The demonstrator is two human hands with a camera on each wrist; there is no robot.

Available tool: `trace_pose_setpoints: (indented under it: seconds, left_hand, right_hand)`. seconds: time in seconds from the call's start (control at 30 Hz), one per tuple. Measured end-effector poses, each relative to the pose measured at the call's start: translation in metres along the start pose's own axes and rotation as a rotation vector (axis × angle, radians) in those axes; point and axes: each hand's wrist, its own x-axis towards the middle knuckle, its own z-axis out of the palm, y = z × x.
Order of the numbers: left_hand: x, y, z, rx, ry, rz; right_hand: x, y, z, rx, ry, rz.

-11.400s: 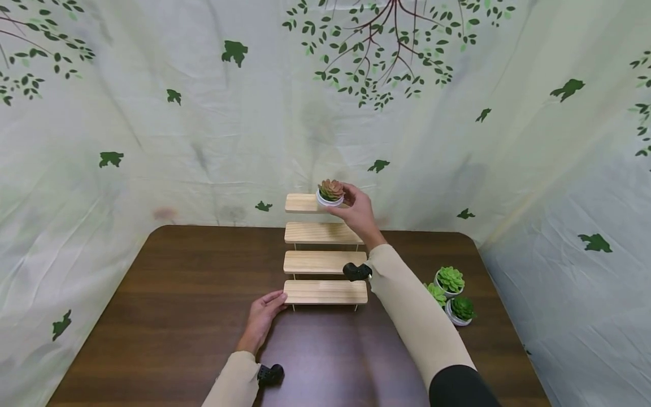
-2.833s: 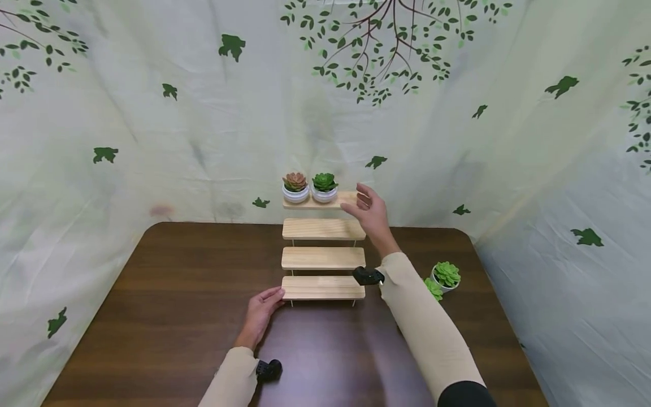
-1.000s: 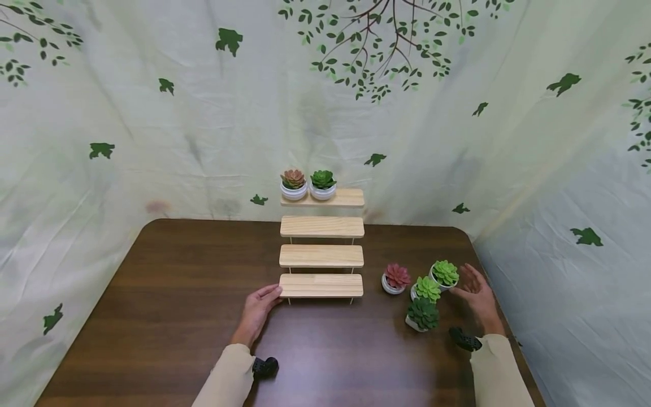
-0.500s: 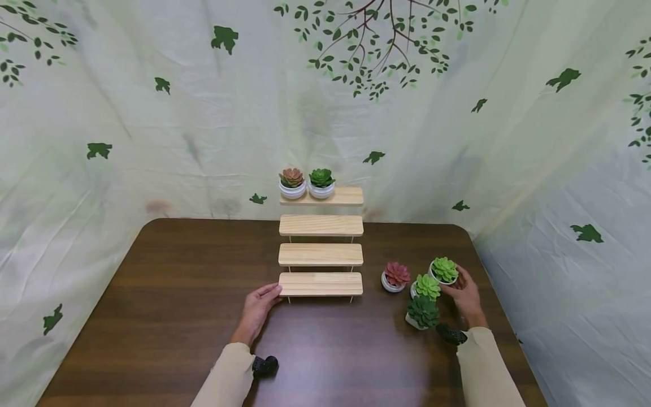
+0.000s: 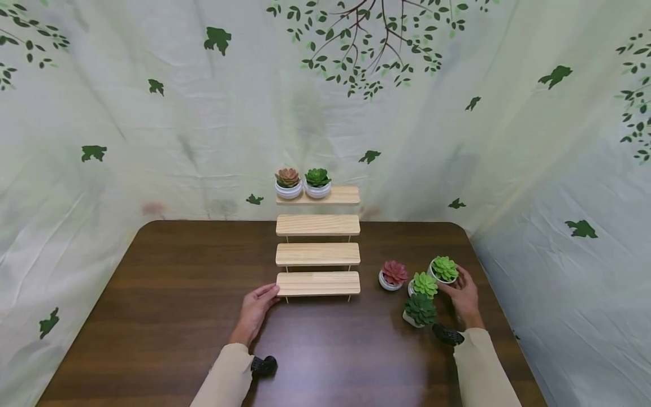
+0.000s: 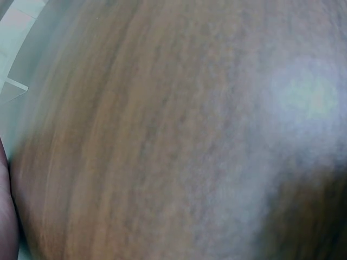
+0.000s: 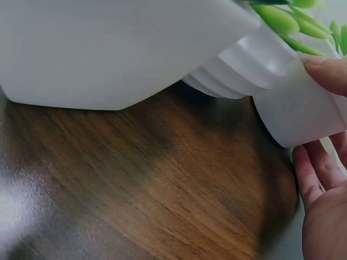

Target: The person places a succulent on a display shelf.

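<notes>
A wooden tiered shelf stand (image 5: 317, 284) stands mid-table, and my left hand (image 5: 255, 310) holds the left end of its lowest board. Two potted succulents, one reddish-brown (image 5: 288, 183) and one green (image 5: 317, 183), sit side by side on the top board, toward its left. At the right, my right hand (image 5: 464, 295) grips a light green potted succulent (image 5: 444, 269) by its white pot (image 7: 298, 105), thumb on one side and fingers on the other. Beside it are another light green succulent (image 5: 424, 284), a dark green one (image 5: 420, 310) and a red one (image 5: 393, 273).
The brown table (image 5: 173, 316) has rounded far corners. A pale leaf-printed curtain (image 5: 213, 124) hangs right behind the table and along the right side. The left wrist view shows mostly tabletop (image 6: 141, 141), with a sliver of hand at its left edge.
My right hand has gone from the top board to the plants at the right and taken hold of the rear light green succulent's pot. The left hand stays on the lowest board.
</notes>
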Motion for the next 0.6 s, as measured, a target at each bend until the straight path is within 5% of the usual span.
trace_pose_setpoints:
  seconds: [0.23,0.6]
  left_hand:
    - [-0.001,0.001,0.001,0.001,0.011,-0.012]
    - [-0.001,0.001,0.003,-0.013,-0.001,-0.006]
  right_hand:
    - [-0.006,-0.01,-0.004,0.021,0.057,0.017]
    - [-0.014,-0.037,-0.009,0.024,0.042,-0.021]
